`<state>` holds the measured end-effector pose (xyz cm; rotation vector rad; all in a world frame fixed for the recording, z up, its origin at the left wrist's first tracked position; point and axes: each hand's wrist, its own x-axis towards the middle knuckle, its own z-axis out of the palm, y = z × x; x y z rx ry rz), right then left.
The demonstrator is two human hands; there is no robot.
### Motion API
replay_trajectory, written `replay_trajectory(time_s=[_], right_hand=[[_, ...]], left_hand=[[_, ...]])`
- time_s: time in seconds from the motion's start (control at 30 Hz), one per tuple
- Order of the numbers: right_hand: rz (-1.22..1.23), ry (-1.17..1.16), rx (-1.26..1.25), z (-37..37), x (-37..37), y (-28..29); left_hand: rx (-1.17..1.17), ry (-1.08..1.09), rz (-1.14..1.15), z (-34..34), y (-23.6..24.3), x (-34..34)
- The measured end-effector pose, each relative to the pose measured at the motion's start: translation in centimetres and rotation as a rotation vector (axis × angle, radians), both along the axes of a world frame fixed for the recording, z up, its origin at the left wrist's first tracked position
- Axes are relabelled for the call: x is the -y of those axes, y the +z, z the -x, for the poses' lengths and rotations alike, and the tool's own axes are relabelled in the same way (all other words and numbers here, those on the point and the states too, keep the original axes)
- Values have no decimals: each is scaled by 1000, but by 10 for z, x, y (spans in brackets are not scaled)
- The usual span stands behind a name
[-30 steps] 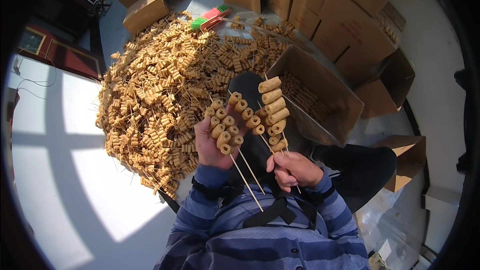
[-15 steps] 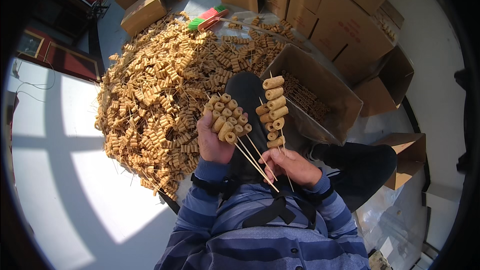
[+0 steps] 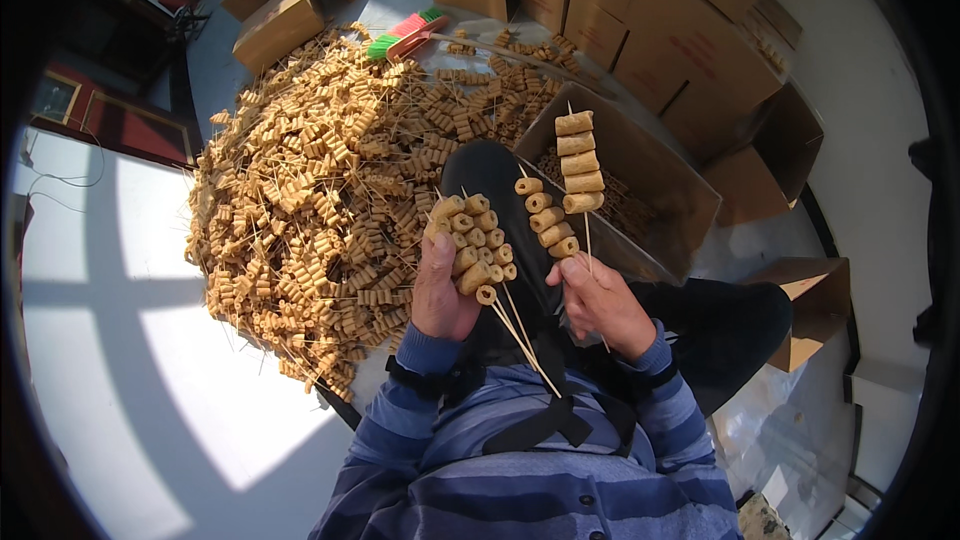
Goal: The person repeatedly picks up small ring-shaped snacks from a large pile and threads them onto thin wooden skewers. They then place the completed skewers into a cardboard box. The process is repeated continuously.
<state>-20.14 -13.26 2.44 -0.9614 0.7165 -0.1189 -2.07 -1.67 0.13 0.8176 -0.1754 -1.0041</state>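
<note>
My left hand [image 3: 440,290] is closed round a bunch of skewers [image 3: 475,243], each threaded with short tan, hollow food rolls; their bare sticks poke out at the lower right. In my right hand [image 3: 603,302], two more skewers are pinched by their sticks. One skewer [image 3: 580,162] stands nearly upright with several rolls on it. The other skewer [image 3: 548,220] leans left, its lowest roll close to my fingertips. A gap over my dark trouser leg separates the two hands. Some fingers of both hands are hidden behind what they hold.
A large heap of similar skewers [image 3: 290,200] spreads on the left. Beyond my right hand stands an open cardboard box [image 3: 670,205] with skewers inside. A broom [image 3: 405,35] with red and green bristles lies behind the heap. Stacked cartons [image 3: 690,40] fill the far right.
My right hand has moved slightly up and right, and its two skewers have fanned apart. They are now clear of the left hand's sticks. The left bunch has shifted slightly right.
</note>
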Motion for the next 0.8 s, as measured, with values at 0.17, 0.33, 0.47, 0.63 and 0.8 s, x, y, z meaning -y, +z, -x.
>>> replay_trajectory(time_s=[0.17, 0.33, 0.47, 0.63, 0.8], right_hand=[[88, 12, 69, -13, -4, 20], [404, 118, -54, -27, -13, 50], [691, 75, -148, -38, -16, 49], [551, 65, -104, -43, -20, 33], [208, 102, 63, -33, -12, 29]], left_hand=[[39, 10, 25, 12, 13, 11], [240, 113, -75, 16, 28, 18], [302, 166, -85, 21, 24, 22], [90, 71, 17, 16, 19, 19], [15, 30, 73, 8, 22, 20]])
